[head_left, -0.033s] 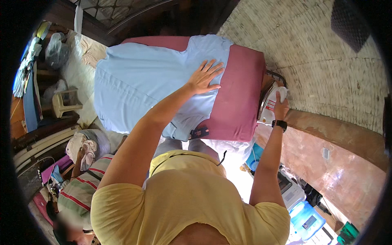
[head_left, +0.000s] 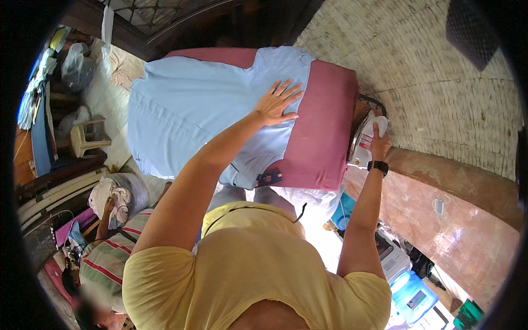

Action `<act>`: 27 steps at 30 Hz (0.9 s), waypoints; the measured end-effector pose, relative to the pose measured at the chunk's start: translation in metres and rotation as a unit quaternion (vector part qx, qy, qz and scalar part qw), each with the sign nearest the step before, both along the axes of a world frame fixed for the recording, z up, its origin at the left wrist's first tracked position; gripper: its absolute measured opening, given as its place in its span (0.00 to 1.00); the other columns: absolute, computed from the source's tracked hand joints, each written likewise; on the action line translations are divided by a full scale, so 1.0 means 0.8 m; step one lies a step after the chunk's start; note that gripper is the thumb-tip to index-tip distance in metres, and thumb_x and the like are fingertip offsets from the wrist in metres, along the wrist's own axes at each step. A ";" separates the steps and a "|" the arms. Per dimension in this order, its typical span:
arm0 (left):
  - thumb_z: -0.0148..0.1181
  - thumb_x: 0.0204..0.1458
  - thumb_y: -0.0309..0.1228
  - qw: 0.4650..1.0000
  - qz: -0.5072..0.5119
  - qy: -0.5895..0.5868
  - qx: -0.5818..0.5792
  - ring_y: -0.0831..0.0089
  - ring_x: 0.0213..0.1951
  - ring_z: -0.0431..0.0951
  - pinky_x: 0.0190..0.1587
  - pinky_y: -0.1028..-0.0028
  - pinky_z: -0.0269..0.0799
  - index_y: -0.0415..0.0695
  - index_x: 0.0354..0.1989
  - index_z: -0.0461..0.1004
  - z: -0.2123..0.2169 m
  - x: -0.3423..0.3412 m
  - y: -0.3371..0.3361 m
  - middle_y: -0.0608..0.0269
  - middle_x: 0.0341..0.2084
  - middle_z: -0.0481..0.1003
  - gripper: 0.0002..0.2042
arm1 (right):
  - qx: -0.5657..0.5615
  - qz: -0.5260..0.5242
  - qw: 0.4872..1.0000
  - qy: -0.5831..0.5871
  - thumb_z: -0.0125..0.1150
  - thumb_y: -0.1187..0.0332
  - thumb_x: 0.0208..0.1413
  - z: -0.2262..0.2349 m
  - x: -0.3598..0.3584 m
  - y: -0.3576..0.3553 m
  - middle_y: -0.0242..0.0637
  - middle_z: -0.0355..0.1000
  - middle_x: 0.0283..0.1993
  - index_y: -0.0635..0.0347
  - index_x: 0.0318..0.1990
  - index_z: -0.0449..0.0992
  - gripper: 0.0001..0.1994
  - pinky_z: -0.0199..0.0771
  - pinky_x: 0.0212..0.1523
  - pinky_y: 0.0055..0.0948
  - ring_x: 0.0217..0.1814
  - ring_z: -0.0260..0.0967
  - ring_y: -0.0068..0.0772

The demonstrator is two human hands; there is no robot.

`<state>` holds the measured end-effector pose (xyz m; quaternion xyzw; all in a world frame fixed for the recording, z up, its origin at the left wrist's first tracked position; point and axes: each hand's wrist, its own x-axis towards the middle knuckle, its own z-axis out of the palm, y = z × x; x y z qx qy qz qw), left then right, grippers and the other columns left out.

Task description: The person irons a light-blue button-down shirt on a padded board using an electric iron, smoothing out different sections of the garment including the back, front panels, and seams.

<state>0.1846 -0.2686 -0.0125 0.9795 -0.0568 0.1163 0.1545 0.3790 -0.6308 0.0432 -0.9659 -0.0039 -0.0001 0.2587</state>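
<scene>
A light blue short-sleeved shirt is spread over an ironing table with a maroon cover. My left hand lies on it with fingers spread, near its collar end. Beyond the table's right end, my right hand is closed round a white clothes iron. Part of the iron is hidden by that hand, and its soleplate edge faces the table. A dark rack shows behind the iron. From the shirt's near edge a dark tag hangs over the maroon cover.
To the left, another person in a striped shirt has a hand by a cloth bundle. A beige plastic stool stands at far left. A ledge runs along the right wall. A blue water jug is at lower right.
</scene>
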 end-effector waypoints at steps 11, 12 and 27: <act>0.57 0.56 0.27 0.908 0.274 -0.129 -0.289 0.61 0.46 0.78 0.49 0.67 0.73 0.43 0.45 0.76 -0.001 0.021 0.198 0.57 0.43 0.78 0.09 | 0.069 0.362 0.930 -0.016 0.62 0.36 0.48 0.141 -0.091 0.280 0.55 0.77 0.32 0.63 0.41 0.77 0.33 0.74 0.36 0.52 0.36 0.77 0.58; 0.57 0.56 0.28 0.921 0.269 -0.073 -0.273 0.61 0.46 0.78 0.49 0.66 0.73 0.44 0.45 0.76 -0.003 0.011 0.210 0.57 0.43 0.78 0.10 | 0.035 0.373 0.927 -0.013 0.62 0.35 0.48 0.133 -0.098 0.307 0.55 0.77 0.32 0.63 0.41 0.78 0.34 0.75 0.37 0.52 0.37 0.77 0.58; 0.66 0.45 0.54 0.897 0.410 0.112 -0.122 0.64 0.43 0.79 0.51 0.50 0.61 0.53 0.33 0.80 0.007 -0.038 0.182 0.67 0.31 0.82 0.18 | -0.079 0.437 0.895 -0.042 0.60 0.34 0.49 0.070 -0.122 0.389 0.57 0.76 0.30 0.65 0.37 0.75 0.34 0.77 0.35 0.50 0.36 0.76 0.59</act>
